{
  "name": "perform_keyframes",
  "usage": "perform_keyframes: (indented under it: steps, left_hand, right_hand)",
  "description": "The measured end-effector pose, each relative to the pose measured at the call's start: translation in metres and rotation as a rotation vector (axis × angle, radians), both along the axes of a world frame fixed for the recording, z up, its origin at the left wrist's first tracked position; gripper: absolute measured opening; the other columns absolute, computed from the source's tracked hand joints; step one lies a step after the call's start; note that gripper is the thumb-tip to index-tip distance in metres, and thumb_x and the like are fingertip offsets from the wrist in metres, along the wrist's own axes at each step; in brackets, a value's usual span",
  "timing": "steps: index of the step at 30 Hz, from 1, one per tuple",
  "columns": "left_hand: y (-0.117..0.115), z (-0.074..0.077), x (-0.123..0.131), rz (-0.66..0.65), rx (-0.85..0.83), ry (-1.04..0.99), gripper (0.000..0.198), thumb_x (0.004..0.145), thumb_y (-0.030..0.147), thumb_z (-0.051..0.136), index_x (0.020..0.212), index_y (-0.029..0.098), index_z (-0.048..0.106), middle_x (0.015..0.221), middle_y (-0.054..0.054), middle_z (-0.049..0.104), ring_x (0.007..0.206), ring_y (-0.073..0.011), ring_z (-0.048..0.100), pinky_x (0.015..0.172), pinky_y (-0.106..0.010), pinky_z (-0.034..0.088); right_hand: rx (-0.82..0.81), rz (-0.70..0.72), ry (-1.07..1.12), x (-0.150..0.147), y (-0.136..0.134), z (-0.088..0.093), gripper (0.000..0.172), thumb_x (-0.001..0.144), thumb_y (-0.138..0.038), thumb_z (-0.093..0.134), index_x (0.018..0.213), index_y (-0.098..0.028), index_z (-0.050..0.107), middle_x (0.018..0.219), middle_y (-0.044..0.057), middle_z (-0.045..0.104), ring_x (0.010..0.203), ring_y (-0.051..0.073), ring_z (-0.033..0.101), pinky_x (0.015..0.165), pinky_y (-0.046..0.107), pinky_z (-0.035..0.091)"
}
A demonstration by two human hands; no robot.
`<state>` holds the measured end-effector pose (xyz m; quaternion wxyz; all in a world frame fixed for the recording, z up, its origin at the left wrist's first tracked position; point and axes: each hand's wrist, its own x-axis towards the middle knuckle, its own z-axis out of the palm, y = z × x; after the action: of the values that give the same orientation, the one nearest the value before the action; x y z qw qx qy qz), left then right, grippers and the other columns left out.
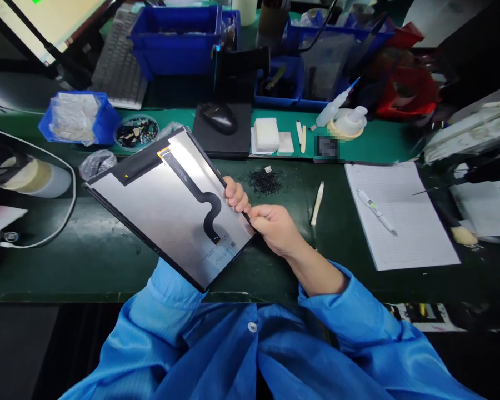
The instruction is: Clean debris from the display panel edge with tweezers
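Note:
A flat display panel (166, 205) with a silvery back is tilted above the bench, with a curved black flex cable (210, 203) running across it. My left hand (235, 195) supports it from beneath, its fingers curled over the right edge; the palm is hidden behind the panel. Close beside those fingertips, my right hand (275, 226) is closed in a pinch at the panel's right edge. Whatever lies between its thumb and forefinger is too small to make out. Beyond the hands, a pile of small black scraps (265, 181) lies on the dark green bench (275, 278).
Right of the scraps lies a thin pale stick (317, 203). Farther right is a lined notepad (404, 222) with a white pen (377, 212). Along the back are a mouse (219, 118), white pads (266, 134), blue bins (177, 41) and a dish of small parts (136, 132).

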<state>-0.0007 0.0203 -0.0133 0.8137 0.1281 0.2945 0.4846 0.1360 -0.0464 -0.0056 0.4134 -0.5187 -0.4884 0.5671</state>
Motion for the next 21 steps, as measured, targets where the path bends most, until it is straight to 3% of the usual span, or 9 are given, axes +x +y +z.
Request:
perform_keyframes:
  steps: [3,5,8,11,14,17,21]
  left_hand:
    - [-0.004,0.003,-0.003,0.034,0.015,-0.015,0.057,0.104,0.060,0.019,0.067,0.020,0.036,0.054,0.003,0.024,0.048,-0.0100,0.029,0.054,-0.027,0.042]
    - [-0.005,0.007,-0.008,0.054,0.024,-0.026,0.054,0.104,0.058,0.022,0.070,0.020,0.038,0.055,0.003,0.025,0.049,-0.0101,0.028,0.054,-0.026,0.042]
    - [-0.002,0.015,-0.020,0.052,0.021,-0.035,0.049,0.105,0.052,0.021,0.072,0.020,0.039,0.055,0.003,0.026,0.050,-0.0105,0.026,0.055,-0.026,0.042]
    - [0.000,0.024,-0.029,0.025,0.015,-0.049,0.049,0.105,0.049,0.015,0.072,0.019,0.035,0.057,0.002,0.028,0.049,-0.0098,0.024,0.052,-0.025,0.037]
    - [-0.001,0.032,-0.031,-0.027,-0.001,-0.102,0.046,0.106,0.042,0.009,0.073,0.019,0.032,0.058,0.003,0.027,0.046,-0.0092,0.025,0.048,-0.023,0.030]
    - [-0.003,0.036,-0.031,-0.056,-0.051,-0.144,0.044,0.106,0.038,0.007,0.074,0.020,0.030,0.058,0.003,0.025,0.045,-0.0096,0.024,0.047,-0.023,0.027]
    - [-0.005,0.038,-0.032,-0.039,-0.056,-0.170,0.047,0.106,0.041,0.006,0.075,0.019,0.033,0.060,0.003,0.028,0.047,-0.0092,0.025,0.048,-0.022,0.029]
  right_hand:
    - [-0.011,0.037,-0.008,0.004,0.001,0.005,0.017,0.073,-0.026,0.056,0.058,-0.019,0.060,0.056,-0.004,0.047,0.057,0.011,0.038,0.057,0.028,0.030]
    - [-0.013,0.038,-0.067,0.010,0.002,0.008,0.018,0.077,-0.030,0.060,0.078,-0.018,0.073,0.066,-0.001,0.062,0.061,0.013,0.050,0.060,0.029,0.040]
    - [0.113,0.004,-0.380,0.024,0.004,0.010,0.027,0.084,-0.034,0.067,0.104,-0.019,0.076,0.086,0.005,0.074,0.073,0.018,0.063,0.072,0.033,0.050]
    - [0.315,0.188,-0.772,0.032,0.004,0.007,0.023,0.082,-0.031,0.078,0.102,-0.021,0.076,0.097,0.007,0.074,0.089,0.023,0.065,0.084,0.037,0.050]
    - [0.350,0.330,-0.973,0.031,0.003,0.003,0.017,0.082,-0.025,0.080,0.098,-0.020,0.076,0.096,0.009,0.072,0.095,0.027,0.064,0.087,0.039,0.049]
    - [0.302,0.315,-0.996,0.031,0.003,0.003,0.009,0.088,-0.022,0.074,0.096,-0.019,0.074,0.094,0.008,0.072,0.091,0.024,0.065,0.085,0.036,0.049]
    - [0.246,0.222,-0.984,0.044,0.000,0.009,0.028,0.080,-0.031,0.084,0.103,-0.021,0.071,0.097,0.005,0.071,0.091,0.023,0.065,0.080,0.034,0.048]
